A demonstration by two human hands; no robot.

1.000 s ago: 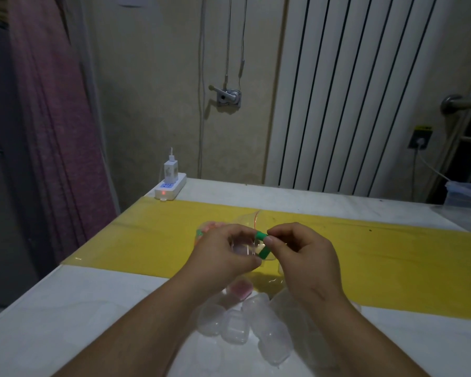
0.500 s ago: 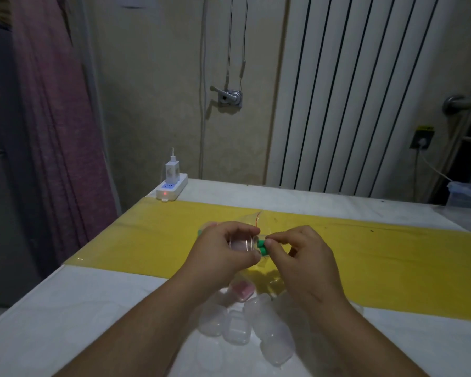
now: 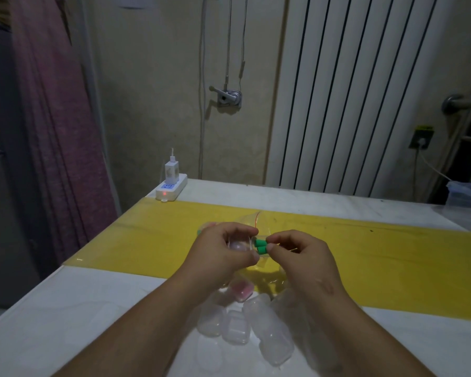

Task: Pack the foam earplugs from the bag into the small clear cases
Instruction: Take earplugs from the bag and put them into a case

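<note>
My left hand (image 3: 223,253) holds a small clear case (image 3: 238,244) above the yellow mat (image 3: 378,257). Two green foam earplugs (image 3: 261,246) lie side by side at the case's open right end, and my right hand (image 3: 301,254) pinches them with fingertips. Behind my hands lies a clear plastic bag (image 3: 252,220) with a red seal line, mostly hidden. Several more clear cases (image 3: 235,326) lie in a heap on the white table below my wrists. One case (image 3: 241,291) there holds pink earplugs.
A white power strip (image 3: 172,189) with a plugged charger sits at the table's far left corner. A clear bin (image 3: 466,195) stands at the far right edge. The white table (image 3: 65,317) drops off on the left beside a purple curtain (image 3: 63,126).
My right hand brought the green earplugs from above the case down to its open end; two now show side by side there. My left hand kept holding the case.
</note>
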